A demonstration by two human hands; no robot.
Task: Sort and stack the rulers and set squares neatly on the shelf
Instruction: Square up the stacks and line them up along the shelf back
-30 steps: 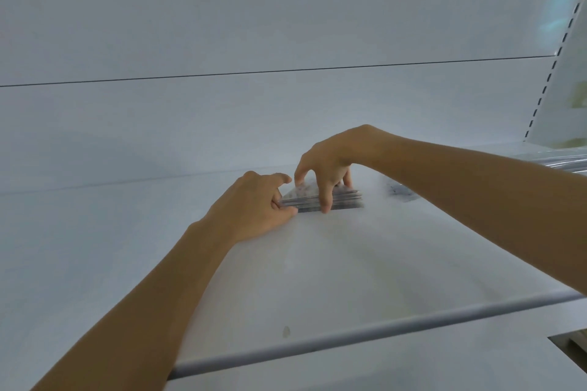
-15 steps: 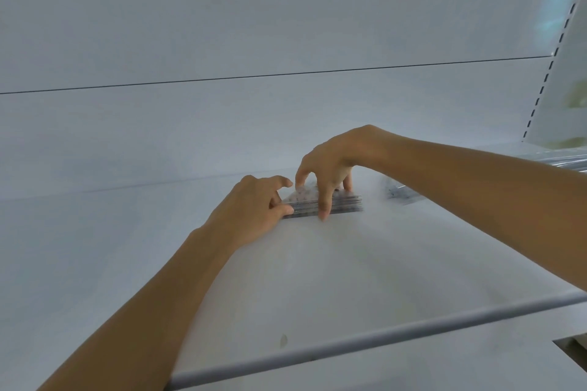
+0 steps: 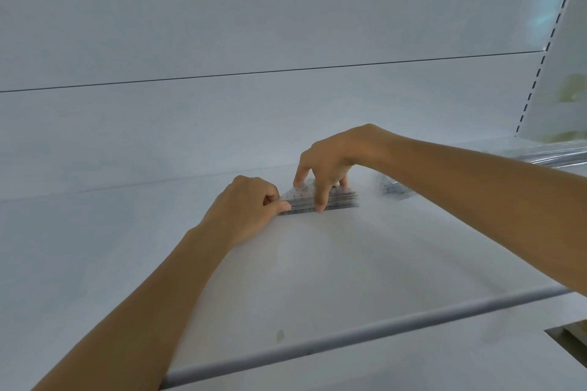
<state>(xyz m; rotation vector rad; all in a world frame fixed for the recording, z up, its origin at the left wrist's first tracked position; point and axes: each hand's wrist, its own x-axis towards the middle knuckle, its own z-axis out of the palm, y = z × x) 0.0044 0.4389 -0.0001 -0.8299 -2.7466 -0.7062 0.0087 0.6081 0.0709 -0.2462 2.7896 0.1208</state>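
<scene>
A small stack of clear set squares [image 3: 336,200] lies flat near the back of the white shelf [image 3: 349,263]. My left hand [image 3: 251,206] is curled against the stack's left end, thumb and forefinger pinching its corner. From above, my right hand [image 3: 330,162] arches over the stack, its fingertips pressing on the top and the front edge. Another clear ruler-like piece [image 3: 392,189] lies blurred on the shelf just right of the stack, partly behind my right forearm.
A grey rail [image 3: 365,332] runs along the shelf's front edge. Clear wrapped items [image 3: 552,155] lie at the far right of the shelf. A slotted upright [image 3: 540,63] rises at the right. The white back panel stands close behind the stack.
Both hands stay on the stack; my left thumb has shifted slightly along its left corner. The stack has hardly moved.
</scene>
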